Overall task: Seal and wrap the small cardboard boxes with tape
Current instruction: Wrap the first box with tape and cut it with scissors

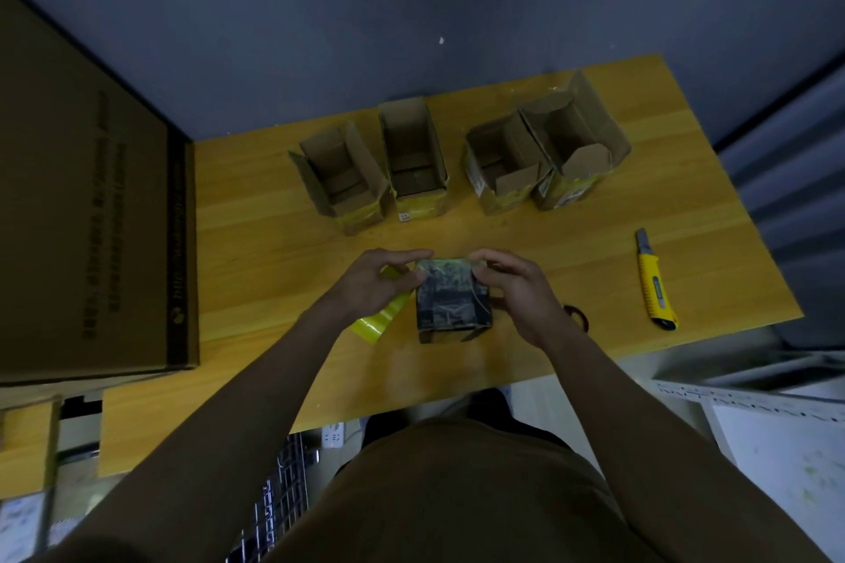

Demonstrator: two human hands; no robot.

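filling the left side of the view, a large brown cardboard carton [87,215] stands on the yellow wooden surface [274,251], which carries everything else. along the far part of the surface sit four small open cardboard boxes with yellow tape round their bases: the first [340,178], the second [414,160], the third [500,167] and the fourth [574,142], the last two touching. all four have their top flaps up and unsealed, so by my reading most of the job is left.

near the front edge, between the two hands, sits the small dark box with crinkled clear wrap [452,299], its top closed. the left hand [375,283] curls its fingers at the box's far left corner and seems to pinch the yellow tape strip [382,318], which trails out from under the palm toward the person; whether a roll sits beneath it is hidden. the right hand [516,288] grips the box's right side, fingertips pressing on the far top edge. i judge this box to be in the sealing step, tape being laid over its top.

well to the right lies a yellow utility knife [655,283], untouched, and just beside the right wrist a small dark ring [577,315], too dim to identify.
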